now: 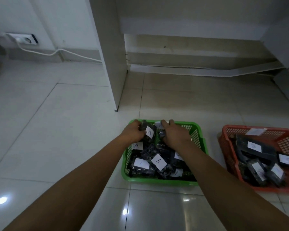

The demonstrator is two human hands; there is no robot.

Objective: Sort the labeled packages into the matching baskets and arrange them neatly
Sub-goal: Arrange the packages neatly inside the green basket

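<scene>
Both hands (154, 133) grip glossy dark packages (149, 133) in green lattice basket (197, 135).

Glossy floor tiles (57, 147), latticed plastic green basket (197, 135), paper-labelled shiny dark packages (150, 135).

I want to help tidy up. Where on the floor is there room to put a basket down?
Bare tile lies left of the green plastic basket, and a narrow strip between it and the red plastic basket. Both baskets are crowded with dark labelled packages; the left hand and right hand grip some.
</scene>
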